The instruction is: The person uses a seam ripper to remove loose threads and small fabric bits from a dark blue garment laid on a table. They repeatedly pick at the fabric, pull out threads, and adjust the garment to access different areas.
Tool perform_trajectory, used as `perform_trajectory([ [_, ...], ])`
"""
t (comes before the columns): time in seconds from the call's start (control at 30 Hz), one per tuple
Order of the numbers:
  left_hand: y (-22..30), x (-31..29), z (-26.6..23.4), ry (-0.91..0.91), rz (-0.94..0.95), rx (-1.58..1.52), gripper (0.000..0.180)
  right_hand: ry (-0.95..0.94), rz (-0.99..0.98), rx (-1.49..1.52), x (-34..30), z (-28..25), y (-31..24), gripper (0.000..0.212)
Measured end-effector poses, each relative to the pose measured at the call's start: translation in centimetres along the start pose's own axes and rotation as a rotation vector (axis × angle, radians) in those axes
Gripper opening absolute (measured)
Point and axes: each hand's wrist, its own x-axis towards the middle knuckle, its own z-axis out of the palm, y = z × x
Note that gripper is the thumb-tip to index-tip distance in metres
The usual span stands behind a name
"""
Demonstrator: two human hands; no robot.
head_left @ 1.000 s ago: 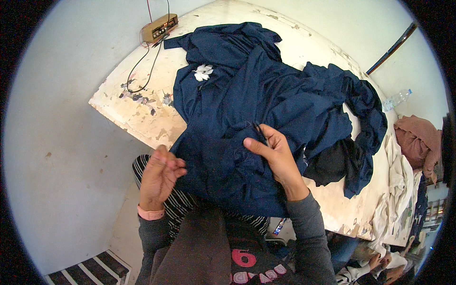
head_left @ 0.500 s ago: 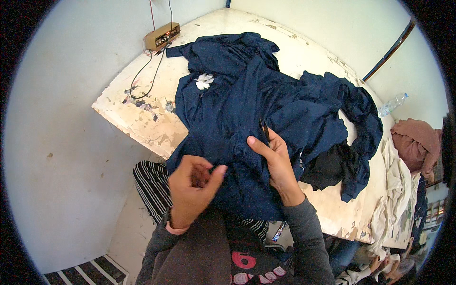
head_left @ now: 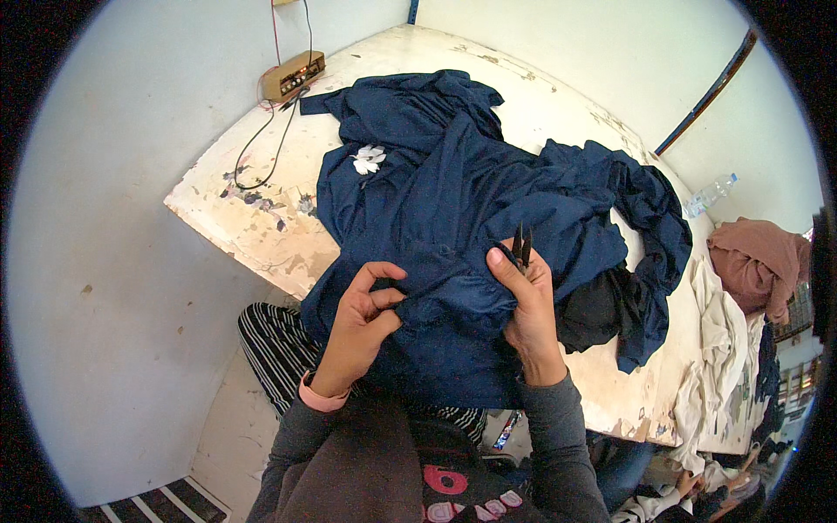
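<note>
A large navy garment (head_left: 436, 209) lies crumpled over the table and hangs over its front edge onto my lap. My left hand (head_left: 356, 327) is at its near left part, fingers curled and thumb pinching the cloth. In my right hand (head_left: 534, 309) are thread snips (head_left: 521, 246), their dark pointed blades sticking up past the fingers. The right thumb also presses on a fold of the navy cloth. Between the two hands the fabric is spread and gathered in small wrinkles. The grip end of the snips is hidden in my palm.
A white flower-like piece (head_left: 369, 159) lies on the garment. Black cloth (head_left: 595, 312) is at its right. A corded brown box (head_left: 294, 77) stands on the worn table (head_left: 218, 187). Rightward are a plastic bottle (head_left: 711, 196), brown cloth (head_left: 757, 261), white cloth (head_left: 719, 327) and another person's hand (head_left: 687, 482).
My left hand has risen slightly and now pinches the cloth. My right hand has shifted a little right, and the snips' blades show more clearly. The view has shifted slightly.
</note>
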Motion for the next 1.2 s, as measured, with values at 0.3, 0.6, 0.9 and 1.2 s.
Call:
perform_trajectory([
  [0.3, 1.8, -1.0, 2.8, -0.075, 0.021, -0.139, 0.066, 0.023, -0.223, -0.761, 0.0, -1.0, 2.0, 0.014],
  [0.6, 1.7, -1.5, 2.2, -0.191, 0.114, 0.542, 0.017, -0.336, -0.181, -0.419, -1.7, 0.1, -3.0, 0.030],
  [0.9, 1.5, -1.4, 2.8, -0.214, 0.192, 0.652, 0.027, -0.470, -0.059, -0.477, -1.2, -0.8, -2.0, 0.011],
  [1.2, 0.5, -0.6, 2.1, -0.357, 0.059, 0.391, 0.027, -0.317, -0.479, -0.955, -0.8, -0.8, -2.8, 0.024],
])
